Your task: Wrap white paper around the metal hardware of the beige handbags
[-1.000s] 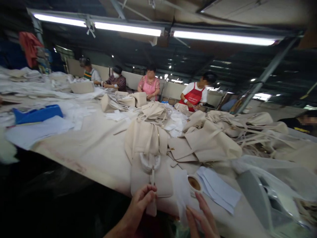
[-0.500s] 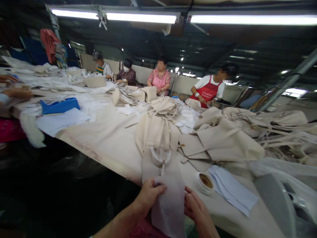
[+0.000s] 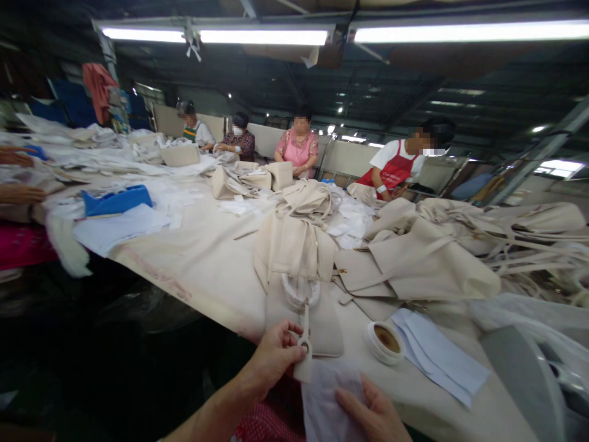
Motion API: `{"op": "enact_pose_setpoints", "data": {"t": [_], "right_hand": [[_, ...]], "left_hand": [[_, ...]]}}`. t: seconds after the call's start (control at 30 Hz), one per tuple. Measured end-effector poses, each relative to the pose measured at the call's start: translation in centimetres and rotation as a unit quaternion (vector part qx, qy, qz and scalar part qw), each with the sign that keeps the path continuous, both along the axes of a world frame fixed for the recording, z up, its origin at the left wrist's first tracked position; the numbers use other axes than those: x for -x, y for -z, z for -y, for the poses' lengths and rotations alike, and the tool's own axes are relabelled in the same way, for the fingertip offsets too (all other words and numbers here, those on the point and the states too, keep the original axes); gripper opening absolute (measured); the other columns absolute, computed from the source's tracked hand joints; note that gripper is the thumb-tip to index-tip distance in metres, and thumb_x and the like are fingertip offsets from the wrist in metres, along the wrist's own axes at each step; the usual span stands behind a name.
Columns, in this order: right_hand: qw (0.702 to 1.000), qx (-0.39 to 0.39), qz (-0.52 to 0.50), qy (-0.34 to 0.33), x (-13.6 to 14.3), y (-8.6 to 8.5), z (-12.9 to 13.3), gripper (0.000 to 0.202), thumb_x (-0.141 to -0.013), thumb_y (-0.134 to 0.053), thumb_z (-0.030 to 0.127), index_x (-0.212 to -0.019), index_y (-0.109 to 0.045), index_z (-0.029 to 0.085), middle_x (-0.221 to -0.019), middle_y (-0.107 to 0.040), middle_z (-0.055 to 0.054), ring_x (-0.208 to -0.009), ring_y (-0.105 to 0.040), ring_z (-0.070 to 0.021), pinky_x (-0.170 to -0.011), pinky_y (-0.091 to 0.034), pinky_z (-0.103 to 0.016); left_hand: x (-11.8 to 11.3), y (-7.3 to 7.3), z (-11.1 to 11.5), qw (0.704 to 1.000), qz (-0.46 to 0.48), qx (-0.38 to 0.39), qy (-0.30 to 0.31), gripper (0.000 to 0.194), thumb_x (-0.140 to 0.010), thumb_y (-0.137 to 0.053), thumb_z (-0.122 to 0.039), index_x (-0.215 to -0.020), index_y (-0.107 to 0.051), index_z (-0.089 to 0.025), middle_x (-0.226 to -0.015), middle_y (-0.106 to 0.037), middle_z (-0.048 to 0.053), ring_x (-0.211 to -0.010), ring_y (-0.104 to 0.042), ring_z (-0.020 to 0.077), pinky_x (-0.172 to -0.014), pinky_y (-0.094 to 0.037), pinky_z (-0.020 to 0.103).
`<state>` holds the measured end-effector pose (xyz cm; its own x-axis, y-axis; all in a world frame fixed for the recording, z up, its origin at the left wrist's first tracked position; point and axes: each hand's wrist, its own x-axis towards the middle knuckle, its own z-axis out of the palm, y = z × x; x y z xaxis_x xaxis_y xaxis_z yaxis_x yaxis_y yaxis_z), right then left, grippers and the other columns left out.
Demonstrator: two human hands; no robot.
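Observation:
At the near edge of the worktable, my left hand (image 3: 278, 362) is closed on a cream hang tag (image 3: 304, 361), thumb on its face. A thin strap joins the tag to the handle (image 3: 313, 298), which is wrapped in clear film. The handle belongs to a cream handbag (image 3: 294, 245) lying on the table. My right hand (image 3: 372, 408) pinches a thin, translucent white sheet (image 3: 324, 393) just below the tag, thumb on top; its fingers behind the sheet are partly hidden.
A round tub (image 3: 385, 342) of brown paste stands right of the handbag, with white paper pieces (image 3: 442, 356) beside it. More cream bags (image 3: 423, 258) pile up at right. A blue holder (image 3: 117, 199) lies at left. Several co-workers sit or stand across the table; another's hands (image 3: 21, 193) show at far left.
The white sheet has come down and right with my right hand, uncovering the tag. My left hand now holds the tag in plain view.

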<state>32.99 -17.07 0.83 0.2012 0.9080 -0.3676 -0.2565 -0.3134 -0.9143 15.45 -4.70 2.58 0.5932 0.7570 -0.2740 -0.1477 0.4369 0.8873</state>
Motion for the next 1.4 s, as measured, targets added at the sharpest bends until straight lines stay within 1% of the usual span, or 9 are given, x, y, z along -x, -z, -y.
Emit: {"op": "enact_pose_setpoints", "data": {"t": [0.17, 0.33, 0.5, 0.7, 0.83, 0.9, 1.0, 1.17, 1.4], "right_hand": [[0.998, -0.043, -0.036, 0.039, 3.4, -0.9, -4.9, 0.039, -0.067, -0.079, 0.044, -0.093, -0.073, 0.015, -0.075, -0.076, -0.006, -0.064, -0.068, -0.0222, -0.063, -0.052, -0.032], [0.988, -0.039, -0.144, 0.028, 4.0, -1.2, -7.7, 0.031, -0.066, -0.08, 0.043, -0.079, -0.072, 0.016, -0.063, -0.072, -0.001, -0.05, -0.062, -0.0161, -0.053, -0.049, -0.027], [0.982, -0.025, -0.175, 0.059, 4.0, -0.7, -7.9, 0.034, -0.061, -0.083, 0.044, -0.07, -0.071, 0.014, -0.059, -0.069, -0.002, -0.05, -0.061, -0.0148, -0.05, -0.049, -0.025], [0.982, -0.045, -0.175, 0.052, 4.3, -1.0, -7.5, 0.035, -0.063, -0.084, 0.04, -0.08, -0.07, 0.012, -0.069, -0.073, -0.005, -0.058, -0.065, -0.017, -0.057, -0.052, -0.027], [0.983, -0.048, -0.165, 0.059, 4.2, -1.3, -7.5, 0.034, -0.058, -0.088, 0.033, -0.078, -0.069, 0.013, -0.061, -0.071, -0.001, -0.052, -0.063, -0.0142, -0.052, -0.05, -0.024], [0.982, -0.036, -0.175, 0.069, 4.2, -1.5, -7.6, 0.036, -0.056, -0.089, 0.033, -0.079, -0.07, 0.013, -0.06, -0.071, -0.001, -0.051, -0.063, -0.0148, -0.052, -0.05, -0.025], [0.979, -0.025, -0.183, 0.084, 4.5, -1.6, -7.9, 0.042, -0.051, -0.091, 0.031, -0.082, -0.07, 0.013, -0.066, -0.075, -0.005, -0.055, -0.066, -0.0172, -0.057, -0.054, -0.029], [0.98, -0.046, -0.169, 0.098, 5.3, -1.2, -8.0, 0.044, -0.052, -0.091, 0.032, -0.085, -0.07, 0.013, -0.074, -0.077, -0.006, -0.06, -0.068, -0.0182, -0.062, -0.055, -0.03], [0.985, -0.058, -0.129, 0.095, 5.4, -0.9, -8.1, 0.044, -0.056, -0.087, 0.037, -0.089, -0.071, 0.013, -0.074, -0.076, -0.005, -0.065, -0.07, -0.0225, -0.064, -0.054, -0.033]], "left_hand": [[-0.4, -0.5, 0.5, 0.999, 0.004, -0.03, -0.016, 0.041, -0.055, -0.069, -0.025, -0.09, -0.049, -0.02, -0.057, -0.047, -0.01, -0.043, -0.044, 0.009, -0.041, -0.045, 0.024], [-0.3, 0.2, 1.4, 0.996, 0.005, -0.089, -0.031, 0.031, -0.062, -0.066, -0.028, -0.09, -0.062, -0.016, -0.067, -0.053, -0.003, -0.054, -0.049, 0.0102, -0.046, -0.047, 0.022], [0.0, 0.6, 1.7, 0.994, -0.01, -0.106, -0.037, 0.018, -0.064, -0.062, -0.032, -0.069, -0.064, -0.014, -0.061, -0.055, -0.001, -0.054, -0.051, 0.0116, -0.049, -0.047, 0.024], [0.4, -0.1, 2.2, 0.997, -0.032, -0.072, -0.005, 0.026, -0.063, -0.063, -0.036, -0.078, -0.067, -0.014, -0.063, -0.057, 0.0, -0.053, -0.052, 0.0126, -0.052, -0.048, 0.027], [2.0, -0.3, 2.4, 0.991, -0.081, -0.099, 0.043, 0.022, -0.069, -0.064, -0.036, -0.075, -0.064, -0.015, -0.062, -0.059, 0.0, -0.055, -0.053, 0.0117, -0.052, -0.043, 0.022], [3.1, -0.1, 2.0, 0.986, -0.108, -0.13, -0.005, 0.025, -0.073, -0.066, -0.041, -0.069, -0.058, -0.017, -0.059, -0.057, -0.002, -0.055, -0.052, 0.011, -0.05, -0.038, 0.02], [4.2, 0.5, 1.2, 0.985, -0.084, -0.102, -0.115, 0.043, -0.068, -0.07, -0.058, -0.071, -0.054, -0.018, -0.058, -0.054, -0.003, -0.053, -0.051, 0.0113, -0.047, -0.036, 0.021], [2.8, 1.8, 2.0, 0.995, 0.067, 0.058, -0.05, 0.057, -0.062, -0.076, -0.062, -0.088, -0.066, -0.013, -0.075, -0.068, 0.006, -0.073, -0.065, 0.0217, -0.07, -0.05, 0.032], [-0.1, 5.7, 3.0, 0.984, 0.035, 0.002, -0.173, 0.072, -0.048, -0.089, -0.049, -0.105, -0.067, -0.012, -0.096, -0.074, 0.011, -0.092, -0.065, 0.029, -0.085, -0.05, 0.036]]}}
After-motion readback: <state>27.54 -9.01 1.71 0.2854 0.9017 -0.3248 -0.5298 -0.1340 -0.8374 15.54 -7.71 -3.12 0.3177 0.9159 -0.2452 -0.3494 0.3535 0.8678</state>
